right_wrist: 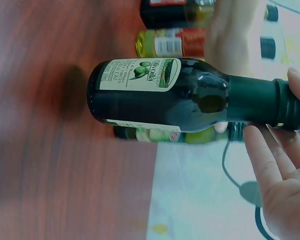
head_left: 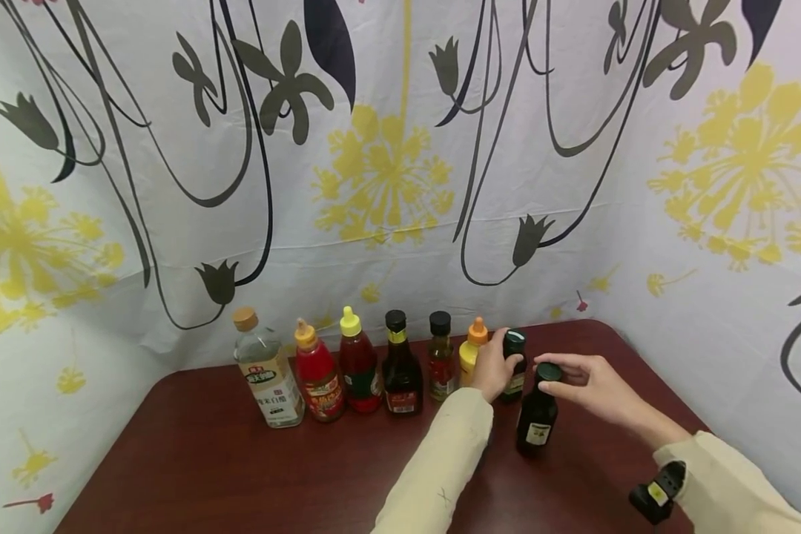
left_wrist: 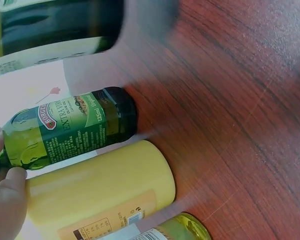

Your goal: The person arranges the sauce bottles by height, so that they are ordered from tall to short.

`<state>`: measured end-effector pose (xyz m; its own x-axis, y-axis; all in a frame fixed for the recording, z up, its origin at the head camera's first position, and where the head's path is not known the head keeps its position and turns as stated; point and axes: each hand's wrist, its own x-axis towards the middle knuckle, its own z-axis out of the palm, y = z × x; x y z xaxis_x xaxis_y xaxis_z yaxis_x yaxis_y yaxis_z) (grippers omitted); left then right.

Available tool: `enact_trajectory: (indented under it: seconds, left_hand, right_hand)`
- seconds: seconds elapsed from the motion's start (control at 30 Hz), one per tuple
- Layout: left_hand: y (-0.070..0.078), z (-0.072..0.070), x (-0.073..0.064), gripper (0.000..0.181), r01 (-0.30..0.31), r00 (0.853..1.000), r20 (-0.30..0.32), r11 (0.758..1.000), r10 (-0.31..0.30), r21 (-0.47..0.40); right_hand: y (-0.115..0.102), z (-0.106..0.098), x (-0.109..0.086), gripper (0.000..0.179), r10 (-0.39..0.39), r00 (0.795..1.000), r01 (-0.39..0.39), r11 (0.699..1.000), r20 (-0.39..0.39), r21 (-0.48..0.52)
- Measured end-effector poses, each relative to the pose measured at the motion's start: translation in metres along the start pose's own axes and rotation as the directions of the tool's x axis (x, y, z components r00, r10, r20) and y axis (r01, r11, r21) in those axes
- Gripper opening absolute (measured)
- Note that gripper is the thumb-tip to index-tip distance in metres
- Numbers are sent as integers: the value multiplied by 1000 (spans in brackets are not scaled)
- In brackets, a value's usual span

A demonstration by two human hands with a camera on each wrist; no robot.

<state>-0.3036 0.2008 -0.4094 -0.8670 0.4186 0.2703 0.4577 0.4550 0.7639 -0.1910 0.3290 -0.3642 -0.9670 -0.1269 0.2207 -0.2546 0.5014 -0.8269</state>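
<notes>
My left hand (head_left: pixel 491 368) has its thumb and fingers at the neck of a small green olive oil bottle (left_wrist: pixel 72 125), pinching it. That bottle stands at the right end of the row, beside a yellow squeeze bottle (left_wrist: pixel 100 185). By its dark green cap and neck, my right hand (head_left: pixel 597 387) holds a darker olive oil bottle (right_wrist: pixel 150 97) with a cream label. This second bottle is nearer to me and slightly right of the first, upright in the head view. A dark shadow shows past its base in the right wrist view.
Leftward along the row stand a dark olive-shaped-label bottle (head_left: pixel 441 363), a dark sauce bottle (head_left: pixel 402 374), red squeeze bottles (head_left: pixel 320 382) and a clear vinegar bottle (head_left: pixel 270 382). The dark red table (head_left: pixel 307 475) meets a patterned cloth (head_left: pixel 374 222) behind and at the right.
</notes>
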Motion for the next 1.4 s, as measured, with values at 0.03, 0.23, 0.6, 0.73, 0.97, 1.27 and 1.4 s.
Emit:
enact_trajectory:
  seconds: [0.03,0.23,0.6,0.73,0.97,1.27,1.4]
  left_hand:
    - [0,0,0,39,3,1000,2,1000,-3,0]
    - [-1,-3,0,42,13,1000,17,1000,-13,4]
    - [1,1,3,40,-3,1000,-1,1000,3,17]
    - [1,3,3,39,-9,1000,-11,1000,9,30]
    - [1,5,2,39,-13,1000,1,999,13,39]
    - [2,4,1,40,-4,1000,26,999,3,32]
    - [1,-1,2,39,4,999,33,998,-6,55]
  right_hand:
    - [0,-3,2,42,4,1000,-5,1000,-9,-16]
    - [5,-20,12,43,26,997,-36,989,-68,-140]
    - [21,-25,33,49,118,986,-142,965,-120,-221]
    - [29,-19,40,47,121,981,-152,963,-149,-224]
    - [41,-13,45,46,136,974,-174,962,-182,-211]
    - [47,-9,51,45,144,965,-189,961,-221,-203]
    - [49,-5,55,45,127,966,-176,961,-225,-213]
